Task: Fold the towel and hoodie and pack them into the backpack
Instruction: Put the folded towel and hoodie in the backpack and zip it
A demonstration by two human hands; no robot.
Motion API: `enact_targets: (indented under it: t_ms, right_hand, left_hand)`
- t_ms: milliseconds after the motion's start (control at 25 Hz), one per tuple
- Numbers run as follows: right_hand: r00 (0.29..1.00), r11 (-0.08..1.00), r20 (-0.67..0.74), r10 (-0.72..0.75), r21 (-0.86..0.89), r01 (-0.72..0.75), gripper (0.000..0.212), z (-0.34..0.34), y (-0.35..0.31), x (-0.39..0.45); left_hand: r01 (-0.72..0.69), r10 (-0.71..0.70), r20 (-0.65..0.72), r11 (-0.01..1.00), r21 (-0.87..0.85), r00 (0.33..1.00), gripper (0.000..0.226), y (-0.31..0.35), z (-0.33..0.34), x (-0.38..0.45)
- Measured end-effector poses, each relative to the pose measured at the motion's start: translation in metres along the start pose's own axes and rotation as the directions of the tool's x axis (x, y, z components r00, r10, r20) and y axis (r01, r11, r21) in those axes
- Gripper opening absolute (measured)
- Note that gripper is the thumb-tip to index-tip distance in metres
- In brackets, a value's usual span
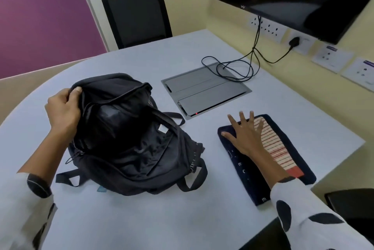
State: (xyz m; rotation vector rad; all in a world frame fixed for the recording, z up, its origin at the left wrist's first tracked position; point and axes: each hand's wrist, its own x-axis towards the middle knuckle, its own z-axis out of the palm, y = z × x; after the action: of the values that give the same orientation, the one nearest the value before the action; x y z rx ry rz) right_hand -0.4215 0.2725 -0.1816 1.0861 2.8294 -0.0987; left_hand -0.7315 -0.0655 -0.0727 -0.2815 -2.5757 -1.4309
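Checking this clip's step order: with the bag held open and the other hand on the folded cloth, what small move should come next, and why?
Probably curl the right hand round the folded towel and lift it toward the backpack. The right hand's fingers lie spread flat on the towel, not gripping, while the left hand pinches the backpack's rim, holding its mouth open beside the towel on the table.

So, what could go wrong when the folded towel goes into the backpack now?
1. The right hand lies flat on the folded towel; lifted with one hand, it may unfold.
2. Only the left hand holds the backpack open at its rim; the soft opening may sag and catch the towel.
3. No hoodie is in view, so space for it is unclear.
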Motion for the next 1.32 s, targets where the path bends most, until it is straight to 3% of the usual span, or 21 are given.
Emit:
enact_targets:
  t_ms: [200, 440, 600, 720, 840, 1000, 1200, 1320]
  right_hand:
    - [0.960, 0.997, 0.269, 0.075, -0.030, -0.070, 0.096, 0.026, 0.048, -0.023]
    - [0.914, 0.979, 0.397, -0.087, -0.136, 0.152, 0.137, 0.025, 0.074, -0.053]
    - [0.873, 0.936, 0.484, -0.060, -0.276, 0.218, 0.151, 0.024, 0.065, -0.062]
    - [0.881, 0.910, 0.472, -0.037, -0.349, 0.225, 0.158, 0.028, 0.061, -0.060]
    - [0.900, 0.927, 0.426, -0.096, -0.290, 0.236, 0.155, 0.029, 0.067, -0.058]
    - [0.905, 0.949, 0.422, -0.057, -0.259, 0.180, 0.155, 0.025, 0.055, -0.045]
    - [0.927, 0.997, 0.375, -0.021, -0.066, 0.049, 0.155, 0.025, 0.037, -0.028]
    - [0.918, 0.996, 0.390, -0.074, -0.015, 0.086, 0.159, 0.025, 0.050, -0.038]
  left_hand:
    - [0.004, -0.004, -0.006, 1.000, 0.024, 1.000, 0.045, 0.010, 0.014, -0.022]
    - [0.056, -0.055, -0.012, 0.998, 0.041, 0.998, 0.049, -0.004, 0.026, -0.021]
    - [0.075, -0.075, -0.004, 0.996, 0.045, 0.997, 0.049, -0.007, 0.027, -0.025]
    - [0.033, -0.033, 0.004, 0.999, 0.013, 0.999, 0.046, 0.001, 0.025, -0.033]
    - [-0.003, 0.003, 0.006, 0.999, 0.051, 1.000, 0.044, 0.004, 0.021, -0.037]
    - [-0.010, 0.008, 0.017, 0.995, 0.097, 1.000, 0.039, 0.010, 0.022, -0.044]
    - [0.007, -0.011, 0.049, 0.996, 0.086, 0.999, 0.037, 0.007, 0.021, -0.043]
    - [0.021, -0.025, 0.048, 0.996, 0.088, 0.998, 0.037, 0.005, 0.020, -0.041]
